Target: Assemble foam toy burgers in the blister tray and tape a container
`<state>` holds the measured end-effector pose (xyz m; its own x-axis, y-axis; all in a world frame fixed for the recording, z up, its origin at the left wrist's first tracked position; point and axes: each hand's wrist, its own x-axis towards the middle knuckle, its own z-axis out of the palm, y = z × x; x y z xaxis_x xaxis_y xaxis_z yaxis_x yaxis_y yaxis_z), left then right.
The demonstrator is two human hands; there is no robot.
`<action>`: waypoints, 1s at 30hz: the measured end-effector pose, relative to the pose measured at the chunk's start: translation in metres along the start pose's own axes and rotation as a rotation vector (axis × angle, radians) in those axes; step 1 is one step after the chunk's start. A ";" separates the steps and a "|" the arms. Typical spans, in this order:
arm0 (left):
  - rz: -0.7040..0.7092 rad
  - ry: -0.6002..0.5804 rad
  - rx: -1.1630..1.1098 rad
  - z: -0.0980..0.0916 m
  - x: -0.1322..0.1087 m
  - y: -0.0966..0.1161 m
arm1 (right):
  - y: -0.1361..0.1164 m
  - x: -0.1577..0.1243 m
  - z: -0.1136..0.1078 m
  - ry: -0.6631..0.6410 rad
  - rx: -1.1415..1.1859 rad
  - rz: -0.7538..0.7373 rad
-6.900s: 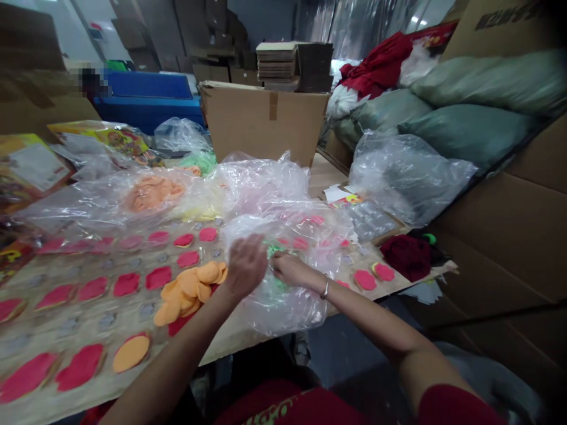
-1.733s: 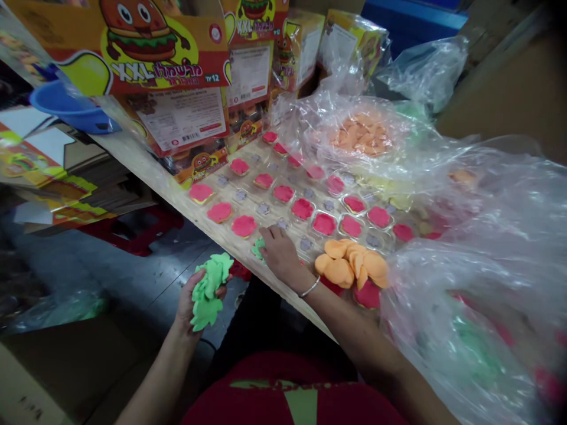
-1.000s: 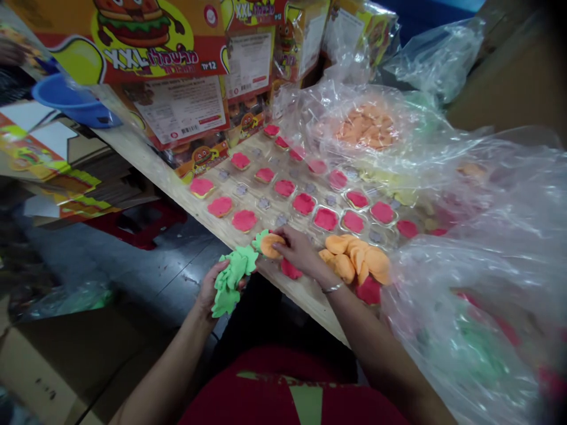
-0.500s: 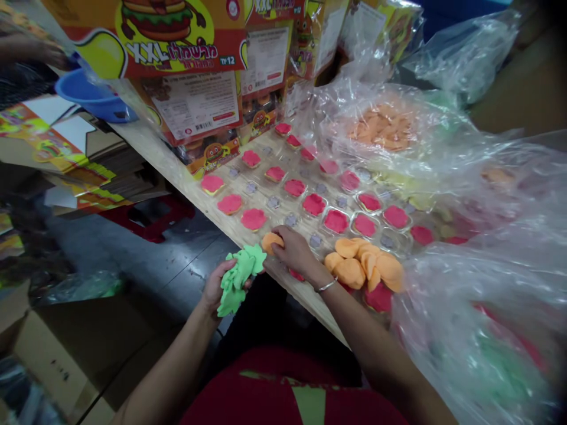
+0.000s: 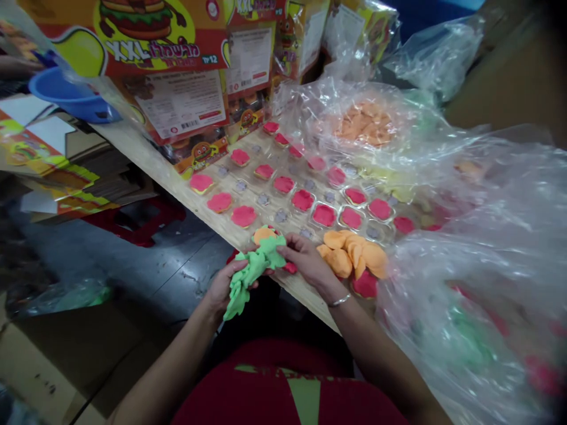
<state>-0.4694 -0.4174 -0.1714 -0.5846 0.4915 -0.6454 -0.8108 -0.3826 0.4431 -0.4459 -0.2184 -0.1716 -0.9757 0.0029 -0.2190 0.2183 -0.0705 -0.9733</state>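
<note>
moved since half a second ago: the bare right hand (image 5: 312, 262), which then held a flat, round orange disc (image 5: 264, 234), has left the disc lying at the near edge of the pale wooden table (image 5: 224, 225) and now pinches one end of a stack of bright green, leaf-shaped, soft-looking pieces (image 5: 252, 271) between thumb and fingers. the bare left hand (image 5: 224, 289) is closed around the other end, so both grip the stack, held just off that same edge.

the table carries clear, crinkled plastic bags (image 5: 425, 254) over its right and far sides. at least four printed orange-and-yellow cardboard boxes (image 5: 146, 35) stand toward its far left. one round blue plastic bowl (image 5: 71, 97) sits near the table's left end.

the green stack is matte, ruffled and jagged at the rims; its leaves overlap too much to count. right of it, by the near edge, is one loose heap of thick orange rounds (image 5: 352, 254), six or more showing. of the flat, pink-red, flower-shaped slabs (image 5: 243, 216), three line the near edge left of the hands and at least twelve more lie farther in. one silver-coloured bracelet (image 5: 340, 301) rings the right wrist. small grey shapes (image 5: 280, 216) between the slabs are too blurred to count.
</note>
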 end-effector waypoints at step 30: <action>0.065 -0.136 0.128 0.048 0.010 0.000 | -0.010 -0.016 0.001 0.144 -0.118 -0.083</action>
<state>-0.4768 -0.3748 -0.1481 -0.6273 0.5737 -0.5267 -0.7633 -0.3184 0.5622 -0.4323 -0.2183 -0.1578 -0.9796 0.1466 -0.1372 0.1463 0.0529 -0.9878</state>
